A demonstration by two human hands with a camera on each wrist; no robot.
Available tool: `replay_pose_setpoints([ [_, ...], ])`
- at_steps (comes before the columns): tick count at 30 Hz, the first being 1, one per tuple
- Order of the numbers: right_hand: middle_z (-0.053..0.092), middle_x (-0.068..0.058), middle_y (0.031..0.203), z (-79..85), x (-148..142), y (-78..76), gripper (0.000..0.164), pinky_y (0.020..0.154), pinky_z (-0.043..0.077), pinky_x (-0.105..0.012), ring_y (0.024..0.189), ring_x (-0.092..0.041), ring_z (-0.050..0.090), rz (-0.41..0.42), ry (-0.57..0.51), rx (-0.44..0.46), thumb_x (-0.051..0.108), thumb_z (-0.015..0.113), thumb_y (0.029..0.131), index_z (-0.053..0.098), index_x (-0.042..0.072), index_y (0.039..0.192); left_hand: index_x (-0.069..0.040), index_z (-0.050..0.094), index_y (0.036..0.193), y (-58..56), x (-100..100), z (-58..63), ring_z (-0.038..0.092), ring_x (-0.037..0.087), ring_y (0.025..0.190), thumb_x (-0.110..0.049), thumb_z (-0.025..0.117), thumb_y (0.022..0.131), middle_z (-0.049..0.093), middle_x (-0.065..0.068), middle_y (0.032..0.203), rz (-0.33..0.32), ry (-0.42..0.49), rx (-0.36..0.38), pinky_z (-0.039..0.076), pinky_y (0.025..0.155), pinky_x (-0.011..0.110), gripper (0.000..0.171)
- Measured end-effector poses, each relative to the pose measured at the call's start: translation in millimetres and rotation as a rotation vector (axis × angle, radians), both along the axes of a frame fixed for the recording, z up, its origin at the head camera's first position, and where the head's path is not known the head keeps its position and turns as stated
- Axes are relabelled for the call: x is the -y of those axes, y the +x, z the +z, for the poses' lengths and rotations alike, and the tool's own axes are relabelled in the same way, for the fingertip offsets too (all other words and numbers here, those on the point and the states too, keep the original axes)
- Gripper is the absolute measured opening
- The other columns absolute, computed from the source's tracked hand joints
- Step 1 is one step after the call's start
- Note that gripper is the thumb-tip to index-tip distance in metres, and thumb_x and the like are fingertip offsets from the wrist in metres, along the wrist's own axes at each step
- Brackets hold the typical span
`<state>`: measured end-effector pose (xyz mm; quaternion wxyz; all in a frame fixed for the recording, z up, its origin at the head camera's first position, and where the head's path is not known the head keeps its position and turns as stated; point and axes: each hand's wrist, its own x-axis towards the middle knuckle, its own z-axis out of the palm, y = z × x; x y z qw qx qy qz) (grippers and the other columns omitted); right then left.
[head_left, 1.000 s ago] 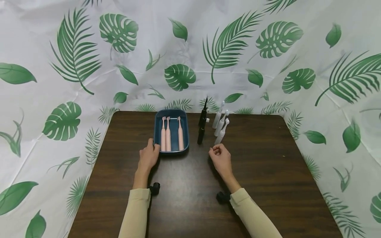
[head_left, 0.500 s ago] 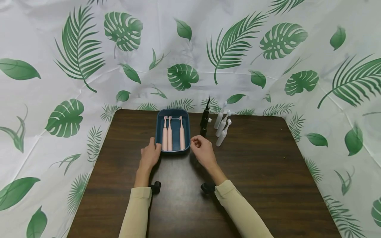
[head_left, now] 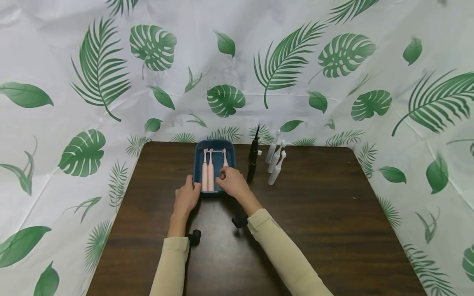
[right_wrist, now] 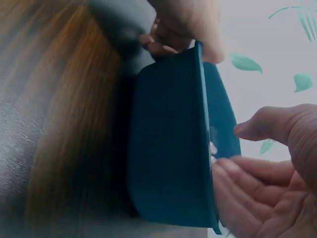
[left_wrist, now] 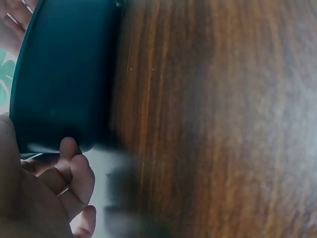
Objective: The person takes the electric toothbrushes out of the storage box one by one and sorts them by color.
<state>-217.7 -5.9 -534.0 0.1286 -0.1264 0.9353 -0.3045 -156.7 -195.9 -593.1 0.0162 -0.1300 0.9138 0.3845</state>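
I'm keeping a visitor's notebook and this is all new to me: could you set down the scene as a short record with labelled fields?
Container: blue tray near the far edge of the table
Contents: three pink toothbrushes, lying lengthwise; the rightmost is partly hidden
Hands: left hand grips the tray's near left corner; right hand reaches over its near right part, contact with the rightmost brush unclear
Standing right of tray: two black toothbrushes, three white toothbrushes
Surface: dark brown table
Backdrop: white, with green leaves

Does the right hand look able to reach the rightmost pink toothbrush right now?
Probably yes: the right hand is over the open blue tray, right by that toothbrush, with nothing visible in the way.
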Motion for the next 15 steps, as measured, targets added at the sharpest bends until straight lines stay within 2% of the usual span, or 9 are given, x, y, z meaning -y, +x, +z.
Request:
replay_pose_setpoints([
  [3, 0.072, -0.01, 0.11, 0.0, 8, -4.0, 0.042, 0.074, 0.054, -0.041, 0.076, -0.021, 0.063, -0.013, 0.089, 0.002, 0.031, 0.068, 0.104, 0.068, 0.005, 0.137, -0.003, 0.042, 0.15, 0.0, 0, -1.6, 0.067, 0.049, 0.12, -0.036, 0.036, 0.109, 0.067, 0.033, 0.136, -0.002, -0.001, -0.002, 0.03, 0.119, 0.066, 0.053],
  [8, 0.068, -0.016, 0.121, -1.4, 20, -6.9, 0.03, 0.076, 0.058, -0.049, 0.086, -0.03, 0.067, -0.025, 0.215, -0.037, 0.03, 0.069, 0.103, 0.073, 0.004, 0.116, -0.008, 0.041, 0.151, 0.4, 1, -2.3, 0.063, 0.052, 0.119, -0.039, 0.036, 0.108, 0.067, 0.031, 0.136, 0.008, 0.026, 0.022, 0.039, 0.11, 0.067, 0.053],
  [12, 0.067, -0.018, 0.131, -5.0, 26, -7.4, 0.026, 0.081, 0.061, -0.052, 0.095, -0.033, 0.073, -0.019, 0.298, -0.061, 0.03, 0.07, 0.102, 0.074, 0.007, 0.113, -0.011, 0.041, 0.15, 0.1, 1, -3.1, 0.06, 0.054, 0.119, -0.04, 0.035, 0.109, 0.065, 0.031, 0.138, 0.019, 0.053, 0.043, 0.045, 0.103, 0.068, 0.051],
  [15, 0.067, -0.018, 0.128, -7.2, 29, -8.4, 0.022, 0.081, 0.062, -0.052, 0.097, -0.034, 0.074, -0.029, 0.329, -0.088, 0.026, 0.07, 0.102, 0.076, 0.007, 0.111, -0.01, 0.04, 0.15, -0.5, 0, -2.6, 0.058, 0.057, 0.123, -0.039, 0.034, 0.108, 0.063, 0.032, 0.141, 0.017, 0.064, 0.04, 0.043, 0.104, 0.069, 0.052],
])
